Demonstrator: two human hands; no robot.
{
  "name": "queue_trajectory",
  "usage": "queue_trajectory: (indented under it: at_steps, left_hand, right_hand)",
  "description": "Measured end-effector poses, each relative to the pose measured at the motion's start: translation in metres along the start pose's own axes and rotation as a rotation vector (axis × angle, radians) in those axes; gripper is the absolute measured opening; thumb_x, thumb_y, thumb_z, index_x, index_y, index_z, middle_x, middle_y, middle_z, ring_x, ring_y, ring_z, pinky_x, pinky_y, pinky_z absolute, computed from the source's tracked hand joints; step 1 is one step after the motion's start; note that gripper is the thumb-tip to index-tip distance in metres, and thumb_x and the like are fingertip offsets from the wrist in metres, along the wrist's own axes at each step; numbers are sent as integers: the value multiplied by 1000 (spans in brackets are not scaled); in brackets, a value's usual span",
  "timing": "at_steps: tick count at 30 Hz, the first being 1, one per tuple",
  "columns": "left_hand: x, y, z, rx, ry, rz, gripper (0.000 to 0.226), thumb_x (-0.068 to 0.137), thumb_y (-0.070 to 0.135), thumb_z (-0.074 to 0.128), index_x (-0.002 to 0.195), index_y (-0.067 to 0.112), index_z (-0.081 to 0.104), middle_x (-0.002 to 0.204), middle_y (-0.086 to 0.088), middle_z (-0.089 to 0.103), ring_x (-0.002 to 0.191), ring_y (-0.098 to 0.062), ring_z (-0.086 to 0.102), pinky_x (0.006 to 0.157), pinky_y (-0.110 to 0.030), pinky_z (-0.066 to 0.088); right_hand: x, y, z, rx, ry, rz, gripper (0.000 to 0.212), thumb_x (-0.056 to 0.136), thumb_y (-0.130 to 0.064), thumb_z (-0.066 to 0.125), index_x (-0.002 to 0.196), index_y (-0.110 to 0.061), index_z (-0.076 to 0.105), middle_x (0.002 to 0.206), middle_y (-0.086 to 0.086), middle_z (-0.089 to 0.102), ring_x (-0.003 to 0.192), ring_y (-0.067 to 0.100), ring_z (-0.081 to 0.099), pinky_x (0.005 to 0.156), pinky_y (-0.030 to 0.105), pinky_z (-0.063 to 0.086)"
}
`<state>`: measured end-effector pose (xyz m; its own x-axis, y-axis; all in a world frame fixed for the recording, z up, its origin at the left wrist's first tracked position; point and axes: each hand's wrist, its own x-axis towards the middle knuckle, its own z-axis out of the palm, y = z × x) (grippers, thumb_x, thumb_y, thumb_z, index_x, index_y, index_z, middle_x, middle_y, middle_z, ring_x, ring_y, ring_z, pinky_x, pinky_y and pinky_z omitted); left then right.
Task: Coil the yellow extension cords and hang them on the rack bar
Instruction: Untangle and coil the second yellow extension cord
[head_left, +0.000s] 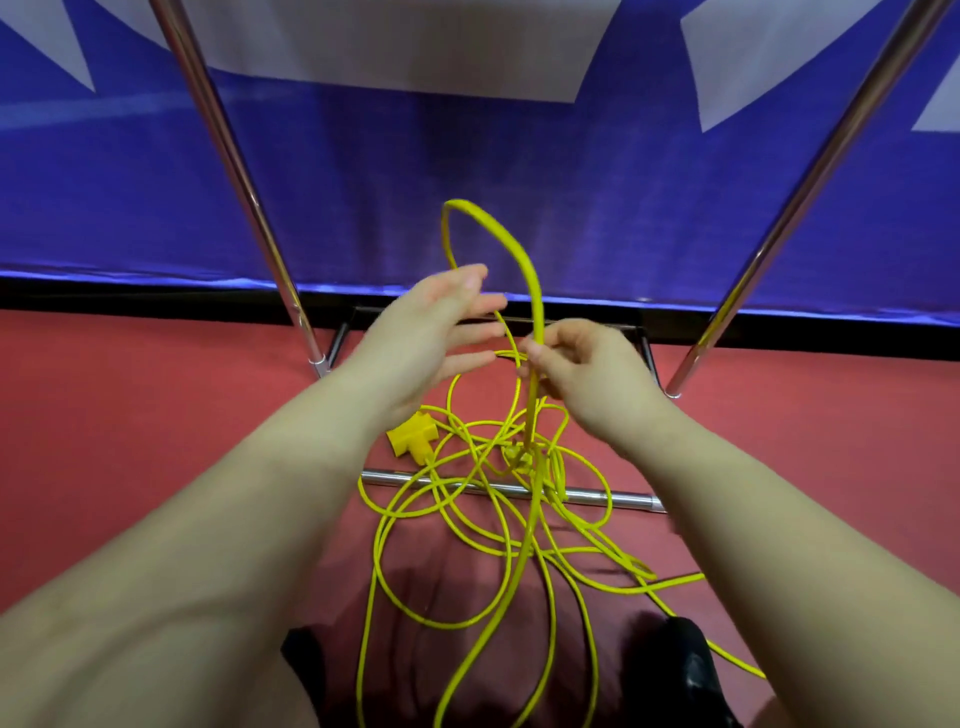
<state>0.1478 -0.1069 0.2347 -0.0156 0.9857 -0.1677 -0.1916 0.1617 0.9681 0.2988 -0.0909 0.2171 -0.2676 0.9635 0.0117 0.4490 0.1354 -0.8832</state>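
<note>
Your right hand (582, 374) pinched a raised loop of the yellow extension cord (524, 270); your left hand (441, 332) was spread wide beside it, the rest tangled on the floor (156, 415).

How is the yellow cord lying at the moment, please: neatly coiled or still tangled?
Mostly tangled: the yellow cord sprawls in loose crossing loops on the red floor; only one loop stands up, pinched by the right hand.

Bright, even overhead light fills the scene, leaving soft dark shadows on the red floor (156, 441) nearest the camera. Glare streaks run down the chrome rack poles (236, 171). Wide-angle distortion bows the blue banner (597, 197) and splays the poles outward. The left hand (434, 332) shows slight motion blur.
</note>
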Motion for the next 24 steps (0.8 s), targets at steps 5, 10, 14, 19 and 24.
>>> queue_trajectory:
  at_steps: [5, 10, 14, 19, 24]
  left_hand:
    - [-9, -26, 12, 773, -336, 51, 24, 97, 20, 46, 117, 15, 59, 113, -1, 63, 106, -13, 57, 89, -23, 41]
    - [-5, -23, 10, 592, -144, 168, 19, 98, 10, 42, 97, 15, 60, 90, -1, 67, 82, -10, 63, 83, -22, 49]
    - [-6, -12, 14, 276, -6, 132, 22, 99, 12, 39, 88, 15, 58, 76, 2, 62, 58, -1, 61, 59, -15, 53]
    - [-6, 13, 9, -218, 124, 123, 22, 100, 16, 38, 89, 15, 57, 71, 2, 66, 59, -8, 66, 58, -23, 57]
    - [-2, 16, -3, -340, 116, 116, 17, 99, 15, 41, 108, 11, 55, 95, -5, 65, 78, -14, 69, 71, -27, 58]
  right_hand:
    - [4, -20, -22, 682, 152, 219, 17, 97, -22, 48, 82, -16, 55, 77, -4, 66, 54, 4, 65, 56, 19, 53]
    - [5, -30, -34, 899, 112, 215, 16, 96, -31, 47, 96, -19, 58, 88, -3, 70, 79, 12, 71, 66, 24, 58]
    - [-5, -14, -16, 282, -107, 180, 17, 89, -29, 59, 103, -18, 61, 88, -5, 65, 82, 9, 62, 72, 20, 49]
    - [-12, 15, 2, -498, -351, -3, 13, 87, -26, 64, 95, -15, 65, 82, -3, 63, 82, 18, 62, 78, 28, 47]
    - [-7, 16, -3, -369, -269, 57, 11, 89, -23, 61, 79, -20, 59, 73, 2, 66, 70, 19, 66, 70, 28, 51]
